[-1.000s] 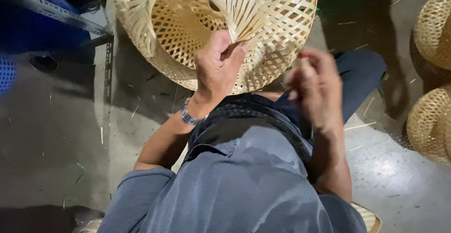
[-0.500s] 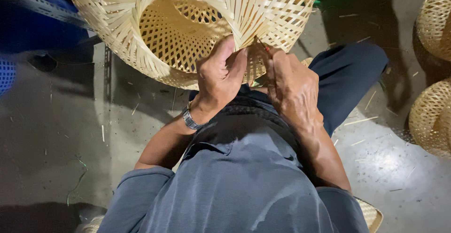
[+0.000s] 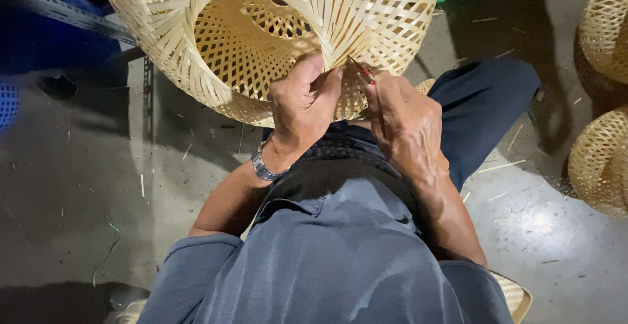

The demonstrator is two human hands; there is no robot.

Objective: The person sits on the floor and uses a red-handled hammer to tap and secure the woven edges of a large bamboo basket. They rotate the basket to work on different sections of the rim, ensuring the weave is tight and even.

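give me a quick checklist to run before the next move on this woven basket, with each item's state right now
1. Left hand grips the basket rim: ok.
2. Right hand holds a thin red-tipped tool at the rim: ok.
3. Woven basket is tilted, opening toward the person: ok.
4. Tool tip's exact spot among the strips: cannot tell.
5. Fingers clear of the tool tip: cannot tell.
6. Other baskets lie apart, on the floor: ok.
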